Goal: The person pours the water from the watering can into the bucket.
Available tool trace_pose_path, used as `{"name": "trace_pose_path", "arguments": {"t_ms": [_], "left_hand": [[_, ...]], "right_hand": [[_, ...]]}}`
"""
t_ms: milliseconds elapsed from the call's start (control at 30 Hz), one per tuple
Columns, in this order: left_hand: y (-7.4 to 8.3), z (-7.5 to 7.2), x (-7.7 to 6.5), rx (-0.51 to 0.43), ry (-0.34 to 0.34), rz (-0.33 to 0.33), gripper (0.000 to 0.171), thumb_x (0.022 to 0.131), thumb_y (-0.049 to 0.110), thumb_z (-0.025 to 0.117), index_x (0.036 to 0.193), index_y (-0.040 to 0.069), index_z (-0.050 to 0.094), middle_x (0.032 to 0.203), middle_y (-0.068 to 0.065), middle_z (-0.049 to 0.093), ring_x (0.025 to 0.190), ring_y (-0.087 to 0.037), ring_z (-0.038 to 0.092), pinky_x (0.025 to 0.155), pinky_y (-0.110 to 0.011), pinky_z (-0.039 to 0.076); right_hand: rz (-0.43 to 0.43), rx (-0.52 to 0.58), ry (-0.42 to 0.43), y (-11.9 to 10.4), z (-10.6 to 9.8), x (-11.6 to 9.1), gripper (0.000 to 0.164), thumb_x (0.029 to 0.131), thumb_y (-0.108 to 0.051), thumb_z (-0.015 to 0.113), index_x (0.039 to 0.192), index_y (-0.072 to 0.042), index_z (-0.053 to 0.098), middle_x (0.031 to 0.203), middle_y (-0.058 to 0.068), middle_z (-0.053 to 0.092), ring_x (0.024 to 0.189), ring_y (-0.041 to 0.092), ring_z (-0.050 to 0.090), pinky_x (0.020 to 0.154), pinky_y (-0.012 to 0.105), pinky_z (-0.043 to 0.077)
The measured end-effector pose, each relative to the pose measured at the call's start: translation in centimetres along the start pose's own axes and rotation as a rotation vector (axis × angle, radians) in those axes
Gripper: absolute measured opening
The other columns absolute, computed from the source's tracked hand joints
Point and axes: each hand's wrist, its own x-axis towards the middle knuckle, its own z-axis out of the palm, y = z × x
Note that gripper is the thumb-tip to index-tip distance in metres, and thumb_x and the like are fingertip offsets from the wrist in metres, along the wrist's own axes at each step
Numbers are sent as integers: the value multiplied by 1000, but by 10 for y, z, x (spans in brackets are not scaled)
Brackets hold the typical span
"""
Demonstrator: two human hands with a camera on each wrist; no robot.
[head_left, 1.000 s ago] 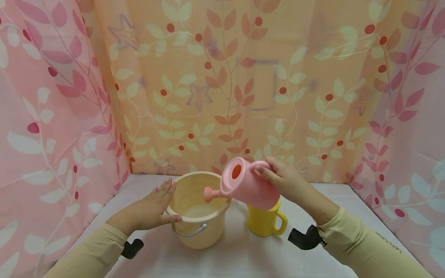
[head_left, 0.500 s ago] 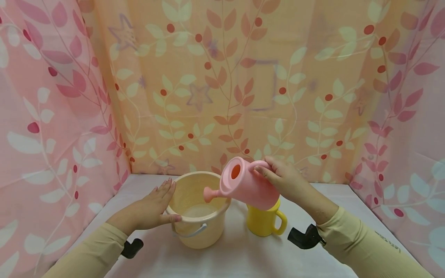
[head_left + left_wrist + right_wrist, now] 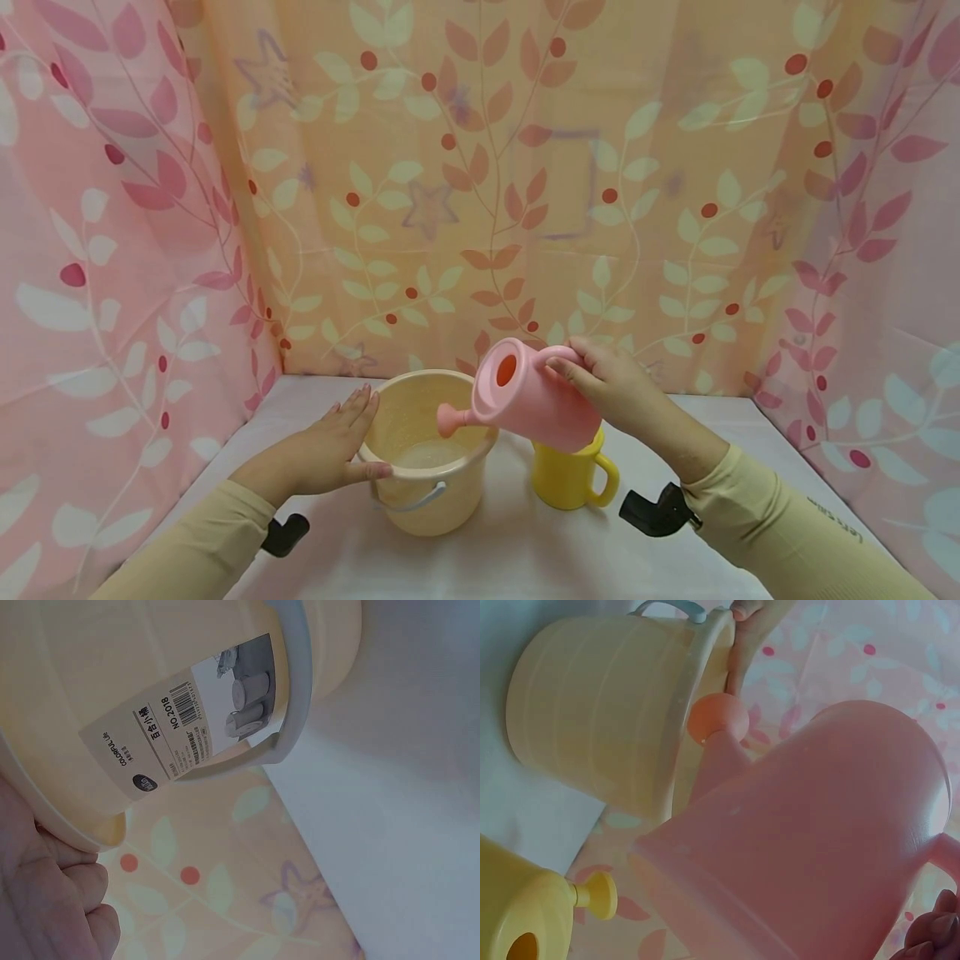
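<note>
My right hand (image 3: 611, 383) grips the handle of a pink watering can (image 3: 543, 408), tilted so its spout points left and down. The spout's round head (image 3: 718, 720) hangs over the mouth of a cream bucket (image 3: 435, 508), which stands on the table. A shallow layer of pale liquid shows at the bucket's bottom, and no stream from the spout is visible. On the bucket's left rim rests my left hand (image 3: 322, 454), fingers straight and thumb along the near edge. Below the pink can stands a yellow watering can (image 3: 562, 479), its top partly hidden in the head view.
A white cloth (image 3: 637, 567) covers the table. Leaf-patterned curtains (image 3: 480, 208) enclose the back and both sides. The bucket's grey handle (image 3: 420, 500) hangs down at its front, and a printed label (image 3: 180, 712) shows on its side in the left wrist view.
The pink watering can and my right hand have drifted very slightly left. My left hand and the bucket stay where they were.
</note>
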Motion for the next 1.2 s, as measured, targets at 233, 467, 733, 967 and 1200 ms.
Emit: {"name": "trace_pose_path", "arguments": {"t_ms": [233, 467, 733, 967, 1200], "left_hand": [[-2, 2, 1, 6, 13, -1, 108, 77, 72, 46, 142, -8, 15, 148, -27, 11, 137, -39, 10, 106, -57, 15], [-2, 2, 1, 19, -4, -16, 109, 76, 74, 44, 142, -8, 14, 149, -26, 9, 137, -38, 8, 107, -55, 14], [0, -1, 0, 19, -22, -22, 112, 74, 78, 38, 142, -8, 14, 149, -26, 8, 137, -39, 7, 107, -55, 13], [1, -2, 0, 14, -26, -27, 113, 74, 78, 38, 143, -7, 14, 149, -26, 9, 137, -38, 7, 108, -55, 13], [0, -1, 0, 21, -23, -27, 112, 75, 77, 38, 143, -7, 13, 149, -25, 8, 137, -38, 7, 108, -55, 13]], "right_hand": [[8, 2, -7, 0, 1, 0, 33, 88, -42, 55, 80, -11, 51, 66, 3, 49, 68, 18, 50, 54, 28, 46], [12, 8, -17, 0, 1, 1, 32, 89, -41, 55, 82, -11, 52, 68, 3, 50, 69, 19, 51, 56, 27, 46], [12, 0, -17, 0, 0, 2, 32, 89, -42, 55, 82, -11, 52, 68, 3, 50, 69, 19, 51, 56, 27, 46], [-12, -18, -8, -1, -1, 3, 31, 88, -40, 56, 80, -11, 51, 65, 1, 48, 67, 17, 49, 54, 28, 45], [-14, -8, -14, -1, -1, 4, 30, 88, -38, 57, 79, -10, 50, 64, 1, 47, 66, 17, 49, 53, 28, 44]]}}
